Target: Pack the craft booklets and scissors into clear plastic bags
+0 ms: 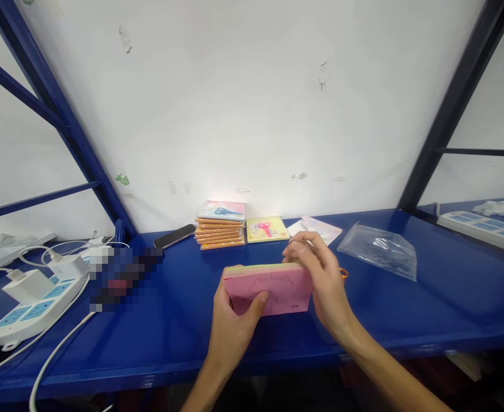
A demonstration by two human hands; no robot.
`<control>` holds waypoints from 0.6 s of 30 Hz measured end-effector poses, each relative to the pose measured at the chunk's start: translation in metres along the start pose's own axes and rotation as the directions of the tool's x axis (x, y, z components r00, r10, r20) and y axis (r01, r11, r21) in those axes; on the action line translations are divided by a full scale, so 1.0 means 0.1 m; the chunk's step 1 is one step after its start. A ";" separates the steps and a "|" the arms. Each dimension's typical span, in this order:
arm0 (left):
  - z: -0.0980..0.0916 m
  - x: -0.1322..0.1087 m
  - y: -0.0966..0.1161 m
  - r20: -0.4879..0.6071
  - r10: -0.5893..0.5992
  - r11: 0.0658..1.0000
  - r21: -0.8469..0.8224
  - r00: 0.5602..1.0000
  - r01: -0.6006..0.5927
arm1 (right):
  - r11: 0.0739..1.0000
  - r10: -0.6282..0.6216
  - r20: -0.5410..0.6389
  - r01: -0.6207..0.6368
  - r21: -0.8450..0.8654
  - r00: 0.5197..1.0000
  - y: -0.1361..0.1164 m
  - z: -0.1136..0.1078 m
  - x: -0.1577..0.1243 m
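Blue shelf (pixel 449 309) holds a clear bag (pixel 378 252); both hands (pixel 237 329) (pixel 323 286) grip pink paper (pixel 269 292).

Bare left hand (pixel 230 337), bare right hand (pixel 327 292)

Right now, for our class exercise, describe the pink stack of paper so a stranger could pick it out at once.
Find the blue metal shelf against the white wall. Near its front edge, the person's left hand and right hand grip a thick stack of paper. Unlike the orange-edged booklets behind it, its facing sheet is pink with a line drawing.
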State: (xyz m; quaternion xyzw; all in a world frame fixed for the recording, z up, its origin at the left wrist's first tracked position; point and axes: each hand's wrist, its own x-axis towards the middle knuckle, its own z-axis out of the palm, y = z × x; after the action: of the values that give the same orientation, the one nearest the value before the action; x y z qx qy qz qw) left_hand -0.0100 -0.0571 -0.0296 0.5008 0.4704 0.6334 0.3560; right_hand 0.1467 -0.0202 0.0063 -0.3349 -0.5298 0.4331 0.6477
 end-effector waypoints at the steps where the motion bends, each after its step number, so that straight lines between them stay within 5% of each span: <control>1: 0.00 0.00 -0.01 0.000 0.010 1.000 0.000 1.000 -0.010 | 1.000 -0.004 0.007 0.004 -0.021 1.000 0.00 0.01 0.00; 8: -0.02 0.04 0.00 0.087 -0.090 0.996 -0.005 0.992 0.091 | 0.994 0.009 0.003 -0.009 -0.109 1.000 0.01 0.05 0.07; 12: -0.02 0.04 0.05 0.081 -0.113 0.994 0.012 0.990 0.112 | 0.996 0.048 0.157 -0.036 -0.079 0.986 -0.02 -0.05 0.14; 15: -0.02 0.04 0.06 0.081 -0.136 0.991 0.013 0.987 0.136 | 0.986 -0.013 0.276 0.059 -0.159 0.961 -0.09 -0.28 0.44; 17: -0.02 0.04 0.06 0.082 -0.145 0.989 0.004 0.986 0.146 | 0.864 -0.103 0.275 0.223 -0.452 0.956 -0.11 -0.52 0.78; 18: -0.02 0.04 0.06 0.083 -0.147 0.989 0.002 0.986 0.148 | 0.714 -0.089 0.283 0.259 -0.651 0.955 -0.11 -0.65 0.98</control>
State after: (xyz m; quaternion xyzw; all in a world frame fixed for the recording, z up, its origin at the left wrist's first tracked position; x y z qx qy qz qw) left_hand -0.0123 -0.0558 -0.0225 0.4897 0.4897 0.5849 0.4222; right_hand 0.2183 0.0666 0.0406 -0.4444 -0.7521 0.1812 0.4517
